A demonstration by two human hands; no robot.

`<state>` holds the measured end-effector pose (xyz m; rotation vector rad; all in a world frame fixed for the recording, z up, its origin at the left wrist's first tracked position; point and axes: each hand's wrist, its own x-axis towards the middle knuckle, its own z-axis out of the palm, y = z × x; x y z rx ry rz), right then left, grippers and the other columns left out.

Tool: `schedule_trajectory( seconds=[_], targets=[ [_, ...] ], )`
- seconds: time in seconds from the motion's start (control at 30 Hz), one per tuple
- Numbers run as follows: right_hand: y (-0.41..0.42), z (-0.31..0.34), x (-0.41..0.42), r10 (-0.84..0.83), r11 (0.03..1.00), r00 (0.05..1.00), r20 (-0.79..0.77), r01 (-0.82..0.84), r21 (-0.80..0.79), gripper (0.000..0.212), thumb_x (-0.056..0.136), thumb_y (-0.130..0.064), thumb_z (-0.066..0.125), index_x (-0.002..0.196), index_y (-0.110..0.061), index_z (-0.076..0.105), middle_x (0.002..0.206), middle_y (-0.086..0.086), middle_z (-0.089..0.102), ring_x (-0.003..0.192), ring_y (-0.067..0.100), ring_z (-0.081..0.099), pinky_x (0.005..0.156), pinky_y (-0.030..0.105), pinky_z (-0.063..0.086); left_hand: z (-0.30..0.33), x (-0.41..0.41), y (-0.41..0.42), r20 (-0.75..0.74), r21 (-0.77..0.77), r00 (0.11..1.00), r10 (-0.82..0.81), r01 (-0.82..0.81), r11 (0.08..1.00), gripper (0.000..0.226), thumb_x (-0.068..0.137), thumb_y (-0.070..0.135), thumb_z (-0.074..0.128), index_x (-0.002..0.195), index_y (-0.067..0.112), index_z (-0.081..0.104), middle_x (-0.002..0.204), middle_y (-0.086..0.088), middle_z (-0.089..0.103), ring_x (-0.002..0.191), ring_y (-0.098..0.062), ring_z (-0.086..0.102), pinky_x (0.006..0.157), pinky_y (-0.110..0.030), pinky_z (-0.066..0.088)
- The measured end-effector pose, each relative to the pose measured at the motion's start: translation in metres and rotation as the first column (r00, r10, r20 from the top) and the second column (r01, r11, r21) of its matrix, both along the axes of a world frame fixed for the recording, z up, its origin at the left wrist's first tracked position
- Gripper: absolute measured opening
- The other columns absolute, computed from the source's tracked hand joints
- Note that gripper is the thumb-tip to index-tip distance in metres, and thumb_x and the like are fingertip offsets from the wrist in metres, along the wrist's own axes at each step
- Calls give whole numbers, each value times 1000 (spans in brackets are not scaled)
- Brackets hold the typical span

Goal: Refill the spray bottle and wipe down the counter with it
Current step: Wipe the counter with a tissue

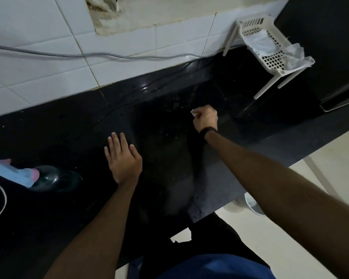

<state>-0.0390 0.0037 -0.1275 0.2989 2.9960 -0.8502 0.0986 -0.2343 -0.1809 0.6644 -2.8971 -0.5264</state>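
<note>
The black glossy counter runs from left to right below a white tiled wall. My right hand is closed around a small white cloth or tissue, pressed on the counter toward the back right; only a corner of the cloth shows. My left hand lies flat on the counter with fingers spread and holds nothing. A clear spray bottle with a light blue and pink head stands at the far left, apart from both hands.
A white plastic rack with crumpled white cloths stands at the back right corner. A grey cable hangs along the tiled wall. A white cord curls at the left edge. The counter's front edge meets pale floor at right.
</note>
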Motion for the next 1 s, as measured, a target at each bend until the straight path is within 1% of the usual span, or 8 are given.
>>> schedule_trajectory(
  seconds=[0.2, 0.4, 0.47, 0.57, 0.63, 0.73, 0.87, 1.0],
  targets=[
    [-75, -11, 70, 376, 926, 915, -148, -370, 71, 17, 78, -8, 64, 89, -11, 76, 91, 11, 73, 84, 32, 69, 72, 35, 55, -1, 0, 1, 12, -10, 1000, -6, 7, 1000, 54, 104, 30, 34, 154, 10, 35, 164, -13, 27, 154, -27, 20, 125, -47, 13],
    [-94, -10, 159, 673, 713, 731, -115, -682, -161, 9, 90, -8, 64, 88, -8, 73, 88, 9, 71, 80, 27, 67, 72, 35, 55, 0, 0, -2, -2, 5, 1000, 3, -3, 1000, 52, 103, 28, 39, 151, 9, 41, 162, -14, 32, 152, -28, 26, 124, -48, 19],
    [-66, -11, 136, 571, 792, 808, -145, -589, -160, 14, 90, -19, 67, 94, -10, 77, 96, 7, 76, 90, 24, 70, 83, 31, 54, 0, 0, -1, 2, 11, 1000, -11, 11, 1000, 53, 103, 29, 38, 151, 9, 39, 162, -14, 31, 152, -29, 24, 125, -48, 17],
    [-2, -6, 75, 110, 986, 970, -214, -134, -99, 24, 89, -27, 59, 94, -14, 79, 98, 6, 77, 93, 23, 71, 87, 29, 53, 1, 1, 0, 24, 11, 1000, -12, 12, 1000, 54, 103, 30, 36, 153, 9, 37, 163, -14, 29, 153, -28, 21, 125, -48, 15],
    [41, -5, 47, -88, 995, 986, -141, 82, -49, 17, 88, -18, 64, 97, -16, 79, 101, 8, 76, 96, 25, 71, 90, 34, 55, 1, 1, 1, 29, 4, 999, -14, 14, 1000, 54, 103, 30, 36, 153, 9, 36, 163, -14, 28, 153, -28, 21, 125, -48, 15],
    [55, -12, 42, -104, 993, 992, -64, 100, -57, 20, 85, -6, 64, 94, -15, 80, 104, 5, 77, 99, 23, 71, 89, 37, 57, 2, 1, 1, 48, 6, 999, -19, 18, 1000, 54, 103, 31, 33, 154, 10, 34, 164, -14, 26, 154, -28, 19, 125, -48, 13],
    [-18, -18, 117, 278, 959, 951, -136, -282, -11, 24, 75, -3, 65, 86, -19, 78, 89, 6, 75, 83, 28, 70, 75, 33, 58, 3, 1, 1, 57, 7, 998, -23, 22, 1000, 55, 104, 30, 31, 155, 10, 31, 165, -14, 23, 154, -28, 17, 126, -48, 11],
    [-83, -10, 203, 706, 696, 708, -22, -699, -164, 13, 80, -6, 66, 85, -15, 74, 87, 9, 66, 80, 31, 65, 71, 38, 55, 3, 2, -2, 69, 14, 997, -33, 32, 999, 55, 104, 32, 30, 155, 10, 30, 165, -13, 22, 155, -27, 15, 126, -48, 11]
  ],
)
